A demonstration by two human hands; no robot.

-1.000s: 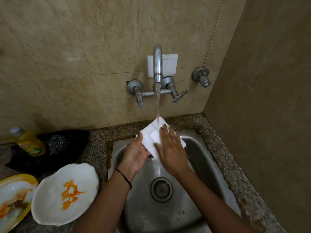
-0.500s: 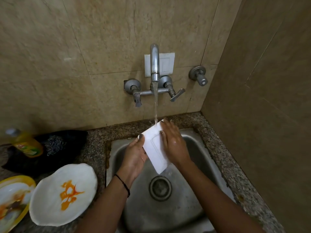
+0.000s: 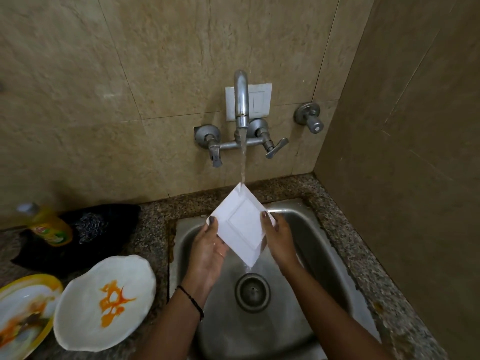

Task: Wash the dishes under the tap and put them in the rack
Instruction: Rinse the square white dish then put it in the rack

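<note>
A small white square plate (image 3: 242, 226) is held tilted over the steel sink (image 3: 319, 237), one corner up under the running tap (image 3: 241, 100). Water hits its top corner and runs off the bottom corner. My left hand (image 3: 209, 252) holds the plate's left edge, thumb on the face and fingers behind. On the right edge, my right hand (image 3: 279, 236) grips it the same way. A white plate with an orange pattern (image 3: 104, 304) and a yellow-rimmed plate (image 3: 23, 315) lie on the counter to the left.
A yellow dish-soap bottle (image 3: 49, 227) and a steel scrubber (image 3: 89, 227) rest on a black cloth at the back left. The drain (image 3: 252, 292) sits mid-sink. A wall (image 3: 402, 152) closes the right side. No rack is in view.
My right hand left the plate's face, where it was rubbing, and now holds the right edge. The plate's face has turned toward me, more upright under the stream.
</note>
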